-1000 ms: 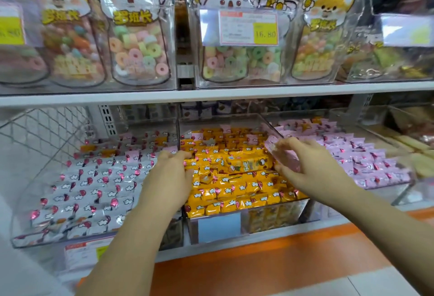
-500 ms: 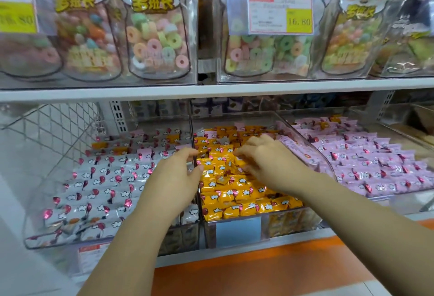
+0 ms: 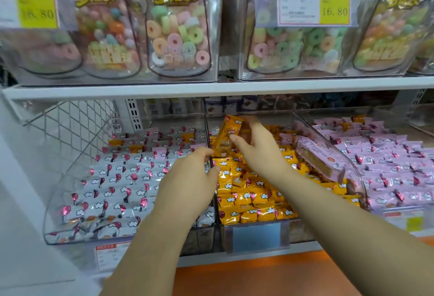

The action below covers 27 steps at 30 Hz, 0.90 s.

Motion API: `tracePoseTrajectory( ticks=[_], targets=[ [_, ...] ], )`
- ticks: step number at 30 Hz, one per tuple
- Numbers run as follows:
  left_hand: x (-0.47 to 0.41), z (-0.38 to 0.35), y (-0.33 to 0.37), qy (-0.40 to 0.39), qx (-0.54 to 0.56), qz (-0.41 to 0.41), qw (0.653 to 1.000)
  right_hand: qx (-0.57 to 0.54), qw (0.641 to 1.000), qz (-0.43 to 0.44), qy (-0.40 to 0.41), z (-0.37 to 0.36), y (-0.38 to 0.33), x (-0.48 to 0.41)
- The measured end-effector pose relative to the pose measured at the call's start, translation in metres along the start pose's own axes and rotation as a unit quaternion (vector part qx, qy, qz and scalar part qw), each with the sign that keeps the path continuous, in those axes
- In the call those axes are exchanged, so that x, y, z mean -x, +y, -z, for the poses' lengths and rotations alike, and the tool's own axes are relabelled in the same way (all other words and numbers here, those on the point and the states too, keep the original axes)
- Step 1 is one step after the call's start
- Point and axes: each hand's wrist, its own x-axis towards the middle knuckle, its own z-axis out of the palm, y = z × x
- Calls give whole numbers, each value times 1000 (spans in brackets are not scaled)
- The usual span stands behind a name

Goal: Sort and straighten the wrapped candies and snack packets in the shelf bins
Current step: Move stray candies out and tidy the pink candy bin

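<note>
The right hand [image 3: 256,152] pinches an orange packet [image 3: 229,133] clear of the middle bin [image 3: 225,232] — likely to re-lay it straight; the left hand [image 3: 190,183] curls at the divider [image 3: 207,131] — grip unclear.

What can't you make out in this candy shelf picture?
Head view:
- Price label: small print blurred; only 16.80 reads.
- Ring-candy bags: tops cut off by upper edge.
- Orange packet in right hand: print motion-blurred.
- Left hand: its own back hides what its fingers touch.

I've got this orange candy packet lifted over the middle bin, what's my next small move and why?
Probably lay the orange candy packet your right hand holds flat among the matching orange packets in the clear plastic middle bin.
</note>
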Motion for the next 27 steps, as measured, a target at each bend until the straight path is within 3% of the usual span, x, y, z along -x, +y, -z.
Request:
tracePoseTrajectory(
  ticks=[10,14,19,27],
  targets=[
    [-2,-2,4,10,-23,6,1000,124,989,41,-68,-7,13,-23],
    [0,-1,5,15,-31,3,999,262,945,78,-176,-22,22,-21],
    [0,-1,4,16,-43,-9,999,276,935,70,-210,-21,26,-21],
    [1,-3,8,20,-69,-13,997,237,961,89,-111,31,22,10]
  ],
)
